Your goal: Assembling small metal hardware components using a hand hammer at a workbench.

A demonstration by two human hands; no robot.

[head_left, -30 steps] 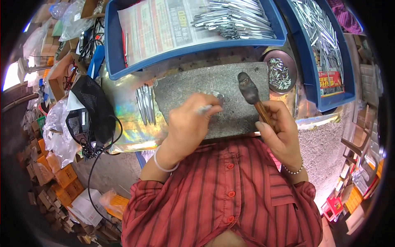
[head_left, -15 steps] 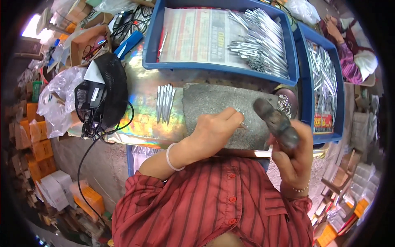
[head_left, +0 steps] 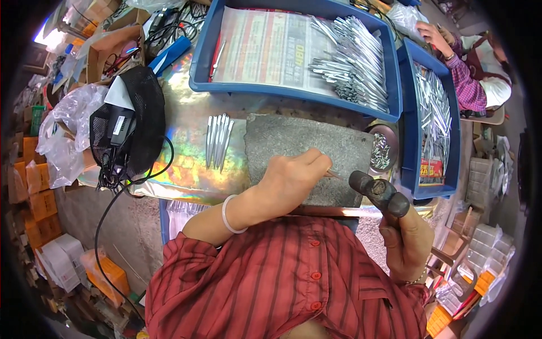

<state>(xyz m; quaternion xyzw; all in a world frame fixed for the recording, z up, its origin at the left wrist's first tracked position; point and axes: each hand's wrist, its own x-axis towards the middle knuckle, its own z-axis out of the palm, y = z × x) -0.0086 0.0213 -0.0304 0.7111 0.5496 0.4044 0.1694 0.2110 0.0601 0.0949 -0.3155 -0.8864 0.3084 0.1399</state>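
Observation:
My left hand (head_left: 298, 174) is closed with its fingertips pinched around a slim metal piece (head_left: 334, 174), whose tip pokes out on the right; the rest of it is hidden by the fingers. This hand is over the rough grey slab (head_left: 299, 133). In my right hand (head_left: 411, 240) is a hammer (head_left: 379, 193), its dark rounded head raised just past the slab's right edge, apart from the metal piece. Most of its handle is hidden in the fist. Left of the slab, several slim tapered silver pieces (head_left: 219, 141) lie side by side.
A round dish of small metal bits (head_left: 381, 152) stands at the slab's right. Blue trays (head_left: 293, 96) with piles of silver pieces (head_left: 358, 68) lie behind and right. A black mesh bag (head_left: 149, 118) with a cable sits left. Another person's hand (head_left: 435, 38) is at the far right.
The hammer has shifted slightly down and its head has turned in my right hand. My left hand still pinches the metal piece over the slab. The whole view has shifted a little.

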